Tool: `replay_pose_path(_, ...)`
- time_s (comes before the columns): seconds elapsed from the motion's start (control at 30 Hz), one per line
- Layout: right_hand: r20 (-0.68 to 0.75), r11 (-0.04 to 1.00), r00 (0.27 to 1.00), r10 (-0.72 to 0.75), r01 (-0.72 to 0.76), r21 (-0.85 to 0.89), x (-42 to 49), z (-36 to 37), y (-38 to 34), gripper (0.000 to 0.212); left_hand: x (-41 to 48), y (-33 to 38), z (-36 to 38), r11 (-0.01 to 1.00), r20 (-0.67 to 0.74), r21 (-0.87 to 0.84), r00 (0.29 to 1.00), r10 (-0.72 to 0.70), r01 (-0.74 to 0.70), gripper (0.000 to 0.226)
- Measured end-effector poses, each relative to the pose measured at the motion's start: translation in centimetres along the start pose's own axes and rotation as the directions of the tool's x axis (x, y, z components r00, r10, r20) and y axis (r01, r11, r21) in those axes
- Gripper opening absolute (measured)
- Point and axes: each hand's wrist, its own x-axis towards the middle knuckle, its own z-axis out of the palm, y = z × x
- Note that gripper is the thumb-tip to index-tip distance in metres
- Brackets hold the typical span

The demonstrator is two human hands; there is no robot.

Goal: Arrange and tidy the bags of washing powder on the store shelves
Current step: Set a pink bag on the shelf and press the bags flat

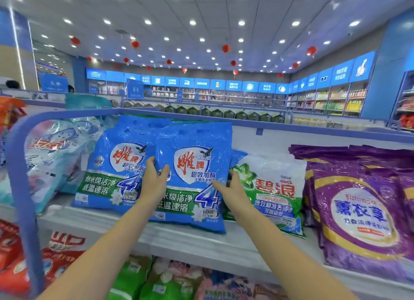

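Gripping the front blue bag (195, 163) by its sides, left hand (154, 178) and right hand (233, 187) hold it on the white shelf (183, 239) beneath ceiling-hung red lanterns (225, 48).

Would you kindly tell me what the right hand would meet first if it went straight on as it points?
Probably the rear blue bag peeking out behind the front blue bag that the right hand grips, though depth there is unclear.

Blue washing-powder bags (192, 178), green-white bag (273, 194), purple bags (358, 210), gold-banded.
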Motion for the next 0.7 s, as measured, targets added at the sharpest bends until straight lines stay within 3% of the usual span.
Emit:
replay_pose_path(0.1,0.039,0.985,0.994,-0.105,0.109,-0.136,-3.0,-2.4,-1.6,0.050,-0.4,0.8,-1.2,0.996,0.032,0.093,0.999,-0.011,0.008,0.064)
replay_pose_path(0.17,0.048,0.947,0.984,-0.173,0.180,-0.265,-5.3,-4.8,-2.5,0.048,-1.1,1.7,-2.0,0.996,-0.036,0.088,0.999,0.013,-0.009,0.071)
replay_pose_path(0.27,0.042,0.898,0.960,-0.278,0.276,-0.344,-9.1,-9.4,-3.1,0.034,-3.9,3.6,-2.2,0.986,-0.159,0.033,0.973,0.165,-0.162,0.052)
replay_pose_path(0.33,0.024,0.886,0.946,-0.325,0.313,-0.341,-12.1,-12.8,-3.3,0.026,-6.5,4.6,-1.6,0.968,-0.156,-0.030,0.958,0.242,-0.249,0.037)
replay_pose_path(0.43,-0.093,0.888,0.929,-0.359,0.309,-0.341,-17.1,-17.8,-3.3,0.020,-10.6,5.2,0.6,0.940,-0.001,-0.144,0.950,0.311,-0.308,0.024)
replay_pose_path(0.53,-0.228,0.901,0.910,-0.345,0.254,-0.352,-22.6,-22.6,-2.2,0.013,-15.0,5.0,3.5,0.939,0.158,-0.176,0.934,0.322,-0.294,0.027)
replay_pose_path(0.7,-0.495,0.936,0.820,-0.288,0.131,-0.327,-31.9,-30.0,0.6,0.033,-21.1,2.2,7.9,0.975,0.360,-0.173,0.912,0.197,-0.142,0.014)
